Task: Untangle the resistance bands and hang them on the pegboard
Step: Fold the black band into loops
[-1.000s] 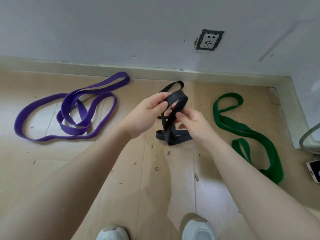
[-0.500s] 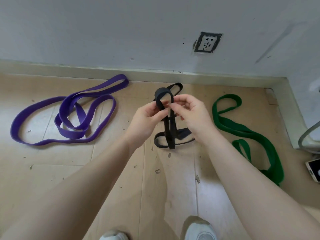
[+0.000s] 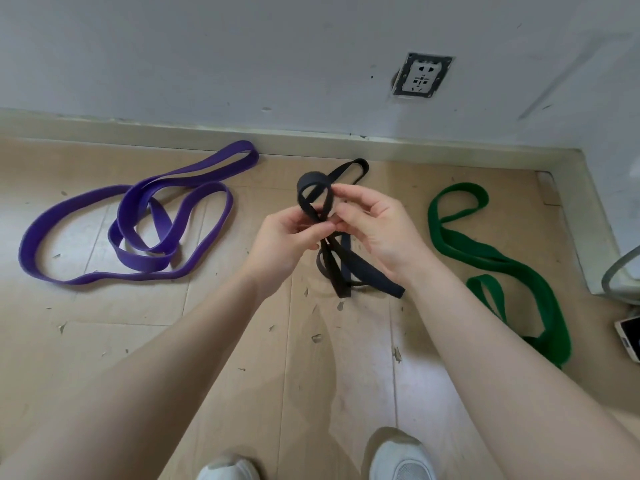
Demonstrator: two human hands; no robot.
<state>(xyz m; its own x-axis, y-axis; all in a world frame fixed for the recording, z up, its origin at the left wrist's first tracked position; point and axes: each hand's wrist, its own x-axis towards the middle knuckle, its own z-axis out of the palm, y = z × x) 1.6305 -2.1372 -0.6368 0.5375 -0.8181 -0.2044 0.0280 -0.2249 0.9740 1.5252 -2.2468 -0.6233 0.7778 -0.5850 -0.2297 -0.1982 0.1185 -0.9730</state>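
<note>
We are looking down past two white shoes (image 3: 401,457), both cut off by the bottom edge, standing on the wooden floor (image 3: 145,341), which is scattered with small flecks of debris. Our two forearms are reaching forward, and the hands are meeting close together over the floor. The left hand (image 3: 280,240) is pinching the black band (image 3: 346,268) between thumb and fingertips, and the right hand (image 3: 377,230) is pinching the same band just beside it, its other fingers curling loosely above. One small loop of the band is standing up above the fingers; the rest is hanging in tangled folds below the hands, and we cannot tell how the strands are crossing where the fingers are covering them. A further loop is showing behind the hands, toward the wall.

We are counting three bands. The purple band (image 3: 131,258) is lying on the floor to the left in overlapping loops. The green band (image 3: 485,254) is lying to the right, its near end partly hidden behind the right forearm. At the right edge a phone (image 3: 631,336) is being cut off by the frame. Farther off, one socket (image 3: 422,76) is sitting in the wall (image 3: 207,57) above the skirting.
</note>
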